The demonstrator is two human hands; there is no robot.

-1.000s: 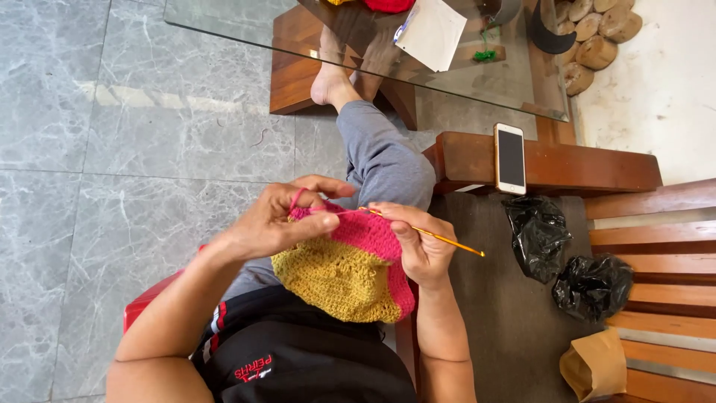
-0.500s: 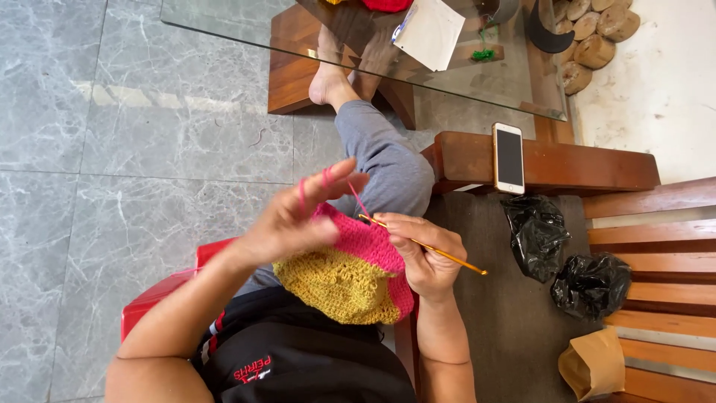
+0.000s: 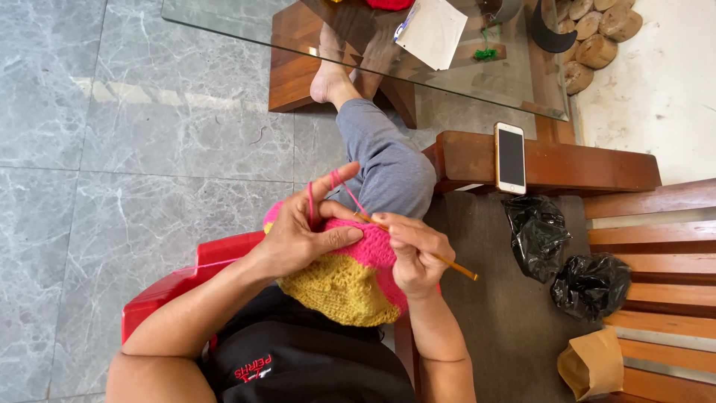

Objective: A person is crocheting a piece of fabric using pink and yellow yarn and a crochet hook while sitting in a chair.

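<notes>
Crochet piece [image 3: 350, 280] gripped by left hand [image 3: 302, 239]; right hand [image 3: 414, 254] pinches hook [image 3: 447, 263]; phone [image 3: 511, 157], black bags [image 3: 533, 235] nearby.

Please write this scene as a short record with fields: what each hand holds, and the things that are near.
left hand: grips the pink and yellow crochet piece, pink yarn looped over its fingers
right hand: holds the crochet hook at the pink edge
armrest: a phone lies flat on the wooden armrest
seat: two black bags, a brown paper bag
</notes>
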